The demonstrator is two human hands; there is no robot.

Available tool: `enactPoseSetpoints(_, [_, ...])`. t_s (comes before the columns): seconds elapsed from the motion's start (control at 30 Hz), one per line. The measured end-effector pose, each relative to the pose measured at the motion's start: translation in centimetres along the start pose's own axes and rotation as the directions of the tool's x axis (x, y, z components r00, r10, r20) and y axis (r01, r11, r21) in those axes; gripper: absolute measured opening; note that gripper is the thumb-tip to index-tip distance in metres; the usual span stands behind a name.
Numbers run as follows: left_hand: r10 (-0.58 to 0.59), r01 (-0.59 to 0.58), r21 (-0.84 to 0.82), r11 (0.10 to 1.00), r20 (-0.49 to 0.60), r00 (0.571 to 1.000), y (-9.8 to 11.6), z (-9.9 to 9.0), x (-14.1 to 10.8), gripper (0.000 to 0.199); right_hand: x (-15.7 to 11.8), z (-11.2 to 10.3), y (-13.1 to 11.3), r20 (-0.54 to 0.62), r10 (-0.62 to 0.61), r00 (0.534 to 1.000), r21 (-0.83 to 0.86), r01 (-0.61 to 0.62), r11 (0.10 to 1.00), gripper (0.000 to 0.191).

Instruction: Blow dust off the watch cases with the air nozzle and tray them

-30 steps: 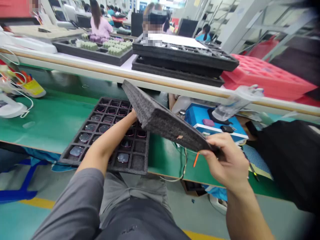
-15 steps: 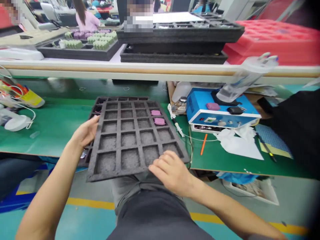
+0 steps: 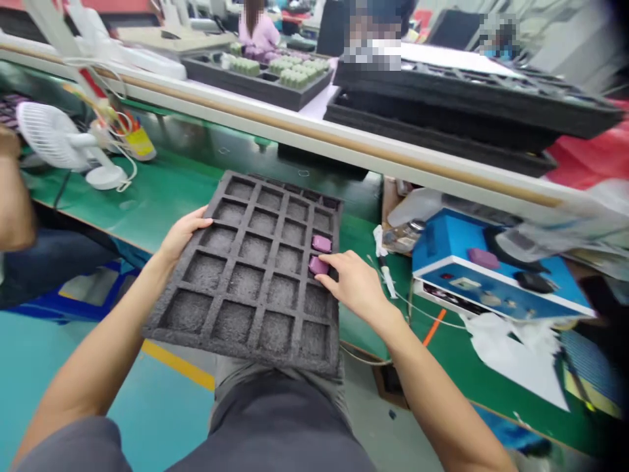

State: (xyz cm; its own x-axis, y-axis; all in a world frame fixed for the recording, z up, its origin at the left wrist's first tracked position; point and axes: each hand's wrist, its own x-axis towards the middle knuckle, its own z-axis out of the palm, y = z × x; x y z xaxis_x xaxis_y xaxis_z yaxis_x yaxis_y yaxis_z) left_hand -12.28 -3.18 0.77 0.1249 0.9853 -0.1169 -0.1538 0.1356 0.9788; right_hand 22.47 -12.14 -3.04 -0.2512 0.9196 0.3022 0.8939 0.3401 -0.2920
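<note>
In the head view, a black foam tray point(image 3: 263, 275) with rows of square compartments is tilted in front of my body. My left hand point(image 3: 184, 231) grips its left edge, thumb on top and the other fingers hidden beneath. At the right-hand column, my right hand point(image 3: 356, 278) has thumb and fingertips around a small purple rounded case point(image 3: 318, 265) in its compartment. A second purple case point(image 3: 322, 244) sits one compartment farther back. Part of another black tray point(image 3: 319, 196) shows behind the far edge.
A blue-and-white device point(image 3: 496, 269) stands on the green bench point(image 3: 181, 183) at right, near white paper point(image 3: 521, 357) and an orange stick point(image 3: 434, 328). A white fan point(image 3: 54, 134) is at left. The shelf point(image 3: 275, 124) carries stacked trays. Another person's arm point(image 3: 14, 196) is at far left.
My right hand has moved from the tray's near edge to the nearer purple case. The tray has turned and shifted over the tray beneath. My view has swung left and tilted.
</note>
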Motion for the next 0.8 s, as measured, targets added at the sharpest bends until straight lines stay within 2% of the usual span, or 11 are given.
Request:
enactPoseSetpoints(0.07, [-0.009, 0.009, 0.020, 1.000, -0.007, 1.000, 0.3, -0.7, -0.5, 0.066, 0.0, 0.2, -0.4, -0.033, 0.007, 0.999, 0.096, -0.004, 0.995, 0.025])
enactPoseSetpoints(0.13, [-0.053, 0.055, 0.045, 0.997, -0.041, 0.998, 0.9, -1.9, -1.3, 0.061, -0.3, -0.7, -0.7, -0.111, 0.059, 0.992, 0.285, -0.025, 0.958, 0.024])
enactPoseSetpoints(0.2, [-0.101, 0.110, 0.073, 0.991, -0.115, 0.988, 1.8, -3.7, -2.2, 0.053, -0.8, -2.1, -0.9, -0.231, 0.193, 0.954, 0.484, -0.059, 0.873, 0.021])
enactPoseSetpoints(0.27, [-0.103, 0.123, 0.091, 0.988, -0.202, 0.974, 2.7, -5.5, -2.7, 0.045, -1.2, -3.0, -1.3, -0.299, 0.330, 0.895, 0.603, -0.090, 0.792, 0.020])
enactPoseSetpoints(0.3, [-0.096, 0.120, 0.095, 0.988, -0.228, 0.969, 3.0, -6.3, -2.8, 0.043, -1.3, -2.9, -1.5, -0.300, 0.367, 0.881, 0.634, -0.104, 0.767, 0.021])
enactPoseSetpoints(0.37, [-0.104, 0.133, 0.105, 0.986, -0.244, 0.964, 3.3, -7.2, -2.6, 0.040, -1.0, -1.5, -2.0, -0.240, 0.375, 0.896, 0.670, -0.127, 0.732, 0.034])
enactPoseSetpoints(0.43, [-0.128, 0.162, 0.133, 0.978, -0.231, 0.964, 3.3, -7.0, -2.3, 0.040, -0.4, 1.2, -2.4, -0.157, 0.338, 0.928, 0.684, -0.144, 0.715, 0.042])
enactPoseSetpoints(0.57, [-0.133, 0.180, 0.203, 0.963, -0.222, 0.966, 3.7, -6.5, -2.6, 0.042, 0.1, 5.9, -2.2, -0.042, 0.305, 0.951, 0.642, -0.208, 0.738, 0.035])
enactPoseSetpoints(0.63, [-0.147, 0.207, 0.227, 0.952, -0.255, 0.956, 4.2, -7.5, -3.4, 0.039, 0.0, 6.4, -1.8, -0.029, 0.275, 0.961, 0.602, -0.203, 0.772, 0.038])
enactPoseSetpoints(0.7, [-0.155, 0.231, 0.248, 0.941, -0.292, 0.944, 4.8, -9.2, -4.5, 0.037, 0.0, 5.8, -1.6, -0.049, 0.210, 0.976, 0.516, -0.155, 0.842, 0.044])
enactPoseSetpoints(0.8, [-0.164, 0.244, 0.263, 0.934, -0.292, 0.942, 5.5, -11.6, -6.1, 0.043, 1.8, 4.6, -1.3, -0.033, 0.040, 0.999, 0.319, -0.028, 0.947, 0.055])
